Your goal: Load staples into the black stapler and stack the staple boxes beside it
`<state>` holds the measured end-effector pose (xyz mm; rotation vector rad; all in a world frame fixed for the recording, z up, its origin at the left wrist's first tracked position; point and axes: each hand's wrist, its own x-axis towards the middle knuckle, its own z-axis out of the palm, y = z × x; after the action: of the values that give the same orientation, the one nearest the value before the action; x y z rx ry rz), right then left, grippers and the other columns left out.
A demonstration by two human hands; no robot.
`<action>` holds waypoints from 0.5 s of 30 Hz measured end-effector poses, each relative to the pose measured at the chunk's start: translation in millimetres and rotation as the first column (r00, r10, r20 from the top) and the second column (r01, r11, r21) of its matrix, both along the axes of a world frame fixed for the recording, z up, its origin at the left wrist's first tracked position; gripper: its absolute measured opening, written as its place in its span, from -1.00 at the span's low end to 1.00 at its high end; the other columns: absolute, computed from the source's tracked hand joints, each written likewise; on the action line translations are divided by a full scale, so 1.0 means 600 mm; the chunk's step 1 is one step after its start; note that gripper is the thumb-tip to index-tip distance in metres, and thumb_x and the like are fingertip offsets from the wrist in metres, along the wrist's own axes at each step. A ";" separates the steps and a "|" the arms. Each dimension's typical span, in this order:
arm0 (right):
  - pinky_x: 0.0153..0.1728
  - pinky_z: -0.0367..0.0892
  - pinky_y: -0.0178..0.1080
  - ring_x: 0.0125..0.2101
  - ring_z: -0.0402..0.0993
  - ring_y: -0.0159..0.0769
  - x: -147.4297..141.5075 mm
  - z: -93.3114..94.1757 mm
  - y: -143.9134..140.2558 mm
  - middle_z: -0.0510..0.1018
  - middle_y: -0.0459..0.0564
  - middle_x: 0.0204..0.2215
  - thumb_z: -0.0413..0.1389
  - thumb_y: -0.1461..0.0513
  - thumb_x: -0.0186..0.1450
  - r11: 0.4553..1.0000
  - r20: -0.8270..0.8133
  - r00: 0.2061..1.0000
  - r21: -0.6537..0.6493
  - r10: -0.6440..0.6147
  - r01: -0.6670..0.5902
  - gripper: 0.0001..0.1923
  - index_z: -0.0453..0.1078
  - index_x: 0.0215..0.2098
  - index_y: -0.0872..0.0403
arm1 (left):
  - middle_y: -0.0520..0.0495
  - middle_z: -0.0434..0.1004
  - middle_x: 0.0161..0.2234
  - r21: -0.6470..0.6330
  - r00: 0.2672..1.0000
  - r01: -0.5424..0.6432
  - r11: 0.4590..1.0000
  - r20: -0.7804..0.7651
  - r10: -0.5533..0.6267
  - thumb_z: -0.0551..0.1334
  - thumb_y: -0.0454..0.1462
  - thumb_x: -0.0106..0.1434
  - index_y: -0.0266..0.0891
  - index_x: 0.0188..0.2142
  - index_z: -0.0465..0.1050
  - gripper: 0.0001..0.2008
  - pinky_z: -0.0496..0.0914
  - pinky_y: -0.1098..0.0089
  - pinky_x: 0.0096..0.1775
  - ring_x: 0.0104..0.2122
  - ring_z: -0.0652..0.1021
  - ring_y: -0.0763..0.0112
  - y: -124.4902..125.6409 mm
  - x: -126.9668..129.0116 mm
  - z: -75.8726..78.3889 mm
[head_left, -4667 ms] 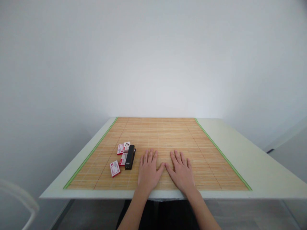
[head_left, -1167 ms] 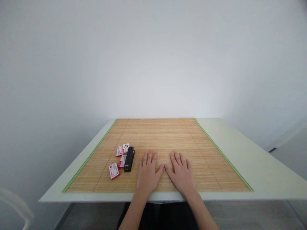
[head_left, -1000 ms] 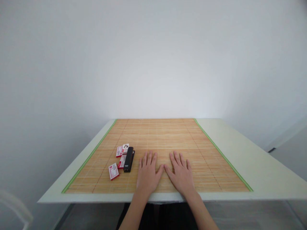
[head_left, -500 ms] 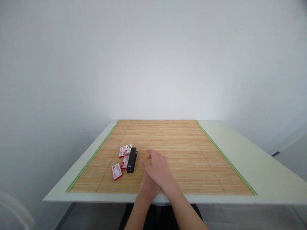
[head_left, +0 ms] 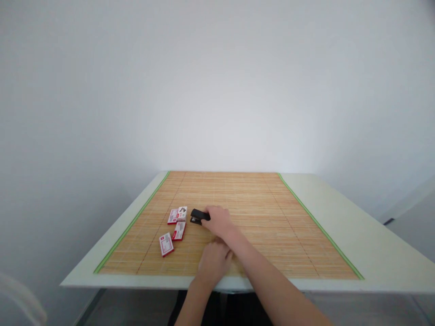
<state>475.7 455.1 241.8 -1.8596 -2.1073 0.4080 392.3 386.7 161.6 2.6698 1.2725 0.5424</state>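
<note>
A black stapler [head_left: 200, 216] lies sideways over the mat, its left end sticking out of my right hand [head_left: 219, 221]. The fingers of that hand are closed around the stapler's other end, which they hide. Nearer the table edge, my left hand [head_left: 215, 261] rests on the mat, back up, curled into a loose fist. No object shows in it. My right forearm passes just beside its knuckles. Left of the stapler lie several small red-and-white boxes: a nearest box [head_left: 166, 244], a middle box [head_left: 178, 231], and a white box [head_left: 182, 213] touching another box [head_left: 172, 216].
A bamboo mat [head_left: 258, 194] with green side borders covers most of the white table [head_left: 340, 217]. A pale wall [head_left: 217, 90] stands behind the table's far edge. At the lower left is a blurred pale curved thing [head_left: 23, 296].
My right hand has come off my left hand and taken hold of the stapler. The stapler has turned from lengthwise to sideways and moved right, uncovering the middle box. My left hand stays near the edge.
</note>
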 end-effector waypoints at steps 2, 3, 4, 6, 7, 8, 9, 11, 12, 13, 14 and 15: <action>0.09 0.21 -0.09 0.09 0.47 -0.09 0.055 0.005 -0.005 0.63 0.00 0.01 0.17 0.09 0.37 1.000 0.037 0.999 0.009 0.025 -0.025 -0.70 0.51 0.05 -0.08 | 0.05 0.63 0.06 -0.022 0.990 0.061 0.998 0.133 -0.057 0.09 -0.37 0.38 0.02 0.05 0.58 -0.59 0.47 0.26 0.14 0.10 0.56 0.30 -0.006 0.000 0.016; 0.11 0.20 -0.09 0.10 0.46 -0.10 0.082 0.007 -0.011 0.63 -0.02 0.02 0.17 0.10 0.38 0.999 0.053 0.998 0.009 0.034 -0.035 -0.68 0.51 0.08 -0.11 | 0.05 0.61 0.08 -0.026 0.974 0.080 0.996 0.215 -0.073 0.08 -0.38 0.38 0.02 0.05 0.58 -0.59 0.45 0.23 0.17 0.12 0.54 0.30 -0.008 0.000 0.023; 0.11 0.19 -0.10 0.11 0.45 -0.11 0.109 0.009 -0.019 0.62 -0.04 0.04 0.17 0.11 0.39 0.999 0.068 0.997 0.010 0.042 -0.042 -0.67 0.50 0.11 -0.14 | 0.04 0.59 0.09 -0.025 0.955 0.063 0.998 0.294 -0.052 0.08 -0.38 0.38 0.02 0.04 0.59 -0.60 0.44 0.20 0.18 0.13 0.53 0.29 -0.009 -0.002 0.029; 0.11 0.17 -0.09 0.11 0.45 -0.10 0.156 0.011 -0.041 0.62 -0.05 0.05 0.16 0.12 0.39 0.999 0.094 0.994 0.012 0.047 -0.048 -0.65 0.50 0.14 -0.16 | -0.03 0.58 0.05 -0.024 0.918 -0.046 0.999 0.392 0.052 0.10 -0.36 0.38 -0.02 -0.02 0.61 -0.65 0.47 0.16 0.14 0.09 0.53 0.24 -0.009 -0.005 0.035; 0.11 0.17 -0.10 0.10 0.45 -0.10 0.175 0.011 -0.054 0.62 -0.06 0.05 0.15 0.13 0.40 0.999 0.104 0.993 0.015 0.051 -0.052 -0.65 0.50 0.14 -0.17 | -0.05 0.58 0.03 -0.024 0.907 -0.103 0.994 0.409 0.103 0.11 -0.34 0.39 -0.02 -0.05 0.62 -0.67 0.48 0.15 0.11 0.07 0.53 0.23 -0.008 -0.006 0.036; 0.10 0.17 -0.11 0.09 0.45 -0.11 0.191 0.010 -0.066 0.63 -0.07 0.05 0.15 0.13 0.40 0.998 0.111 0.992 0.015 0.056 -0.058 -0.64 0.50 0.15 -0.18 | -0.06 0.57 0.02 -0.020 0.901 -0.143 0.990 0.411 0.139 0.12 -0.32 0.39 -0.03 -0.06 0.62 -0.69 0.49 0.14 0.10 0.06 0.53 0.21 -0.008 -0.007 0.037; 0.10 0.17 -0.12 0.09 0.46 -0.11 0.205 0.009 -0.077 0.63 -0.08 0.05 0.16 0.14 0.39 0.998 0.117 0.991 0.017 0.059 -0.062 -0.63 0.49 0.16 -0.19 | -0.07 0.56 0.04 -0.011 0.905 -0.161 0.987 0.398 0.152 0.13 -0.30 0.39 -0.02 -0.04 0.62 -0.69 0.48 0.11 0.11 0.07 0.52 0.19 -0.008 -0.007 0.036; 0.08 0.18 -0.14 0.08 0.46 -0.13 0.223 0.007 -0.096 0.63 -0.10 0.05 0.17 0.14 0.38 0.997 0.124 0.990 0.016 0.070 -0.073 -0.63 0.49 0.15 -0.21 | -0.05 0.51 0.16 0.011 0.933 -0.139 0.990 0.337 0.127 0.16 -0.27 0.39 0.00 0.06 0.58 -0.67 0.43 0.07 0.18 0.15 0.47 0.16 -0.011 -0.004 0.033; 0.08 0.18 -0.15 0.07 0.47 -0.14 0.230 0.006 -0.103 0.63 -0.10 0.05 0.17 0.15 0.38 0.997 0.128 0.989 0.017 0.079 -0.082 -0.63 0.50 0.15 -0.21 | -0.03 0.47 0.22 0.021 0.949 -0.117 0.993 0.297 0.106 0.17 -0.26 0.38 0.00 0.12 0.54 -0.64 0.39 0.05 0.22 0.19 0.43 0.14 -0.013 -0.002 0.031; 0.07 0.19 -0.16 0.07 0.47 -0.14 0.235 0.006 -0.108 0.63 -0.09 0.05 0.17 0.15 0.38 0.996 0.131 0.987 0.020 0.089 -0.092 -0.63 0.50 0.15 -0.20 | -0.02 0.42 0.27 0.030 0.963 -0.097 0.995 0.257 0.086 0.18 -0.24 0.39 0.00 0.18 0.49 -0.60 0.35 0.03 0.26 0.23 0.40 0.13 -0.017 0.001 0.028; 0.06 0.19 -0.16 0.06 0.47 -0.14 0.238 0.007 -0.112 0.63 -0.09 0.05 0.17 0.15 0.39 0.994 0.132 0.986 0.024 0.101 -0.106 -0.64 0.50 0.14 -0.19 | -0.02 0.37 0.31 0.037 0.973 -0.082 0.996 0.219 0.072 0.17 -0.21 0.39 -0.01 0.24 0.44 -0.57 0.32 0.01 0.28 0.27 0.36 0.12 -0.021 0.004 0.025; 0.05 0.19 -0.16 0.06 0.47 -0.14 0.241 0.009 -0.115 0.62 -0.09 0.05 0.17 0.15 0.39 0.993 0.132 0.985 0.029 0.112 -0.117 -0.64 0.50 0.14 -0.19 | -0.03 0.33 0.34 0.043 0.981 -0.070 0.997 0.184 0.061 0.16 -0.19 0.40 -0.02 0.28 0.39 -0.54 0.28 -0.02 0.30 0.30 0.33 0.11 -0.026 0.007 0.021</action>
<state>620.1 386.2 247.1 -1.7945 -2.2994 0.2791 396.2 371.2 174.4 2.5537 1.3134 0.8170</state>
